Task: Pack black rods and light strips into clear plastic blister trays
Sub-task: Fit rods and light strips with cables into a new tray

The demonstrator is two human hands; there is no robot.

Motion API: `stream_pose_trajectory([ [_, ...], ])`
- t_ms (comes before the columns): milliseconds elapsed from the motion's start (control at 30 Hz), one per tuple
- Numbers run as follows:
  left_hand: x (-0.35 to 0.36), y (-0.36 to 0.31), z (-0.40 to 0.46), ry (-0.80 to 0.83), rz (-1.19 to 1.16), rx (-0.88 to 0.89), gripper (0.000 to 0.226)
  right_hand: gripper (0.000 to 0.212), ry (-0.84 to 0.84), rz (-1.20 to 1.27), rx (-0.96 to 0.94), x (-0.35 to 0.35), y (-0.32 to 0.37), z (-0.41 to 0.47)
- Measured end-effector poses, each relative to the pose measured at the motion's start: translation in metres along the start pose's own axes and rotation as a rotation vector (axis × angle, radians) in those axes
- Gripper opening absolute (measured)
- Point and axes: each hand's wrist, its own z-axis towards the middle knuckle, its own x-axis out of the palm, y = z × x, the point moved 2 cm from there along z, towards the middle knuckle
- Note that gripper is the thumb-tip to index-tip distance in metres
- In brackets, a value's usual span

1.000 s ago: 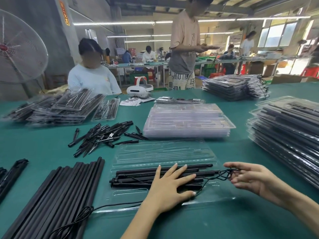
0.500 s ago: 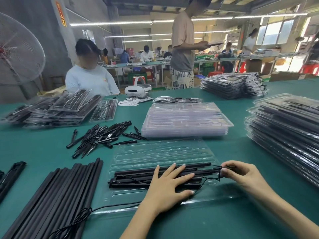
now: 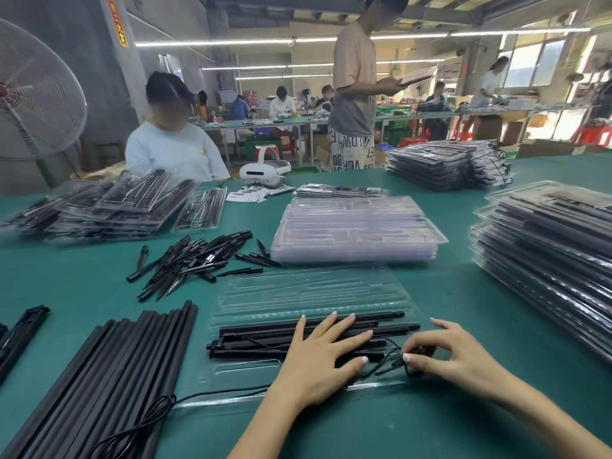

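An open clear blister tray (image 3: pixel 308 293) lies on the green table in front of me. Several black light strips (image 3: pixel 258 339) lie across its near half. My left hand (image 3: pixel 318 356) rests flat on them with fingers spread. My right hand (image 3: pixel 453 356) pinches the thin black cable bundle (image 3: pixel 395 361) at the strips' right end, low over the tray. A row of long black rods (image 3: pixel 109 376) lies at the left, with a coiled black cable (image 3: pixel 145 415) across its near end.
Loose black spikes (image 3: pixel 195 260) are scattered behind the rods. A stack of clear trays (image 3: pixel 354 230) sits mid-table. Filled tray stacks stand right (image 3: pixel 549 253), far right (image 3: pixel 443 165) and far left (image 3: pixel 109 203). A seated person and a white headset (image 3: pixel 265 172) are across the table.
My right hand moved left and down with the cable bundle, from beyond the strips' right end onto the tray beside my left hand. The left hand stayed pressed on the strips.
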Motion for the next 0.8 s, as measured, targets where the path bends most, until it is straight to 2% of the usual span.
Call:
stream_pose_trajectory([
  [100, 0.0, 0.001, 0.0, 0.006, -0.004, -0.007, 0.039, 0.008, 0.003, -0.06, -0.074, 0.003, -0.004, -0.005],
  [200, 0.0, 0.001, 0.001, 0.006, 0.006, -0.008, 0.04, 0.021, -0.042, -0.169, -0.107, 0.012, -0.008, -0.006],
  [333, 0.001, 0.001, 0.001, 0.004, 0.012, -0.007, 0.041, 0.023, -0.097, -0.236, -0.148, 0.024, -0.007, -0.004],
  [467, 0.002, 0.002, 0.001, 0.009, 0.007, -0.015, 0.045, 0.035, -0.044, -0.324, -0.172, 0.018, -0.005, -0.006],
  [567, 0.002, 0.002, 0.002, 0.012, 0.002, -0.02, 0.05, 0.046, 0.008, -0.274, -0.141, 0.016, -0.005, -0.007],
  [667, 0.001, 0.002, 0.002, 0.015, 0.017, -0.017, 0.053, 0.033, 0.02, -0.173, -0.089, 0.015, -0.008, -0.003],
  [800, 0.0, 0.001, 0.002, 0.02, 0.007, -0.01, 0.051, 0.016, 0.058, -0.209, -0.06, 0.014, -0.008, 0.007],
])
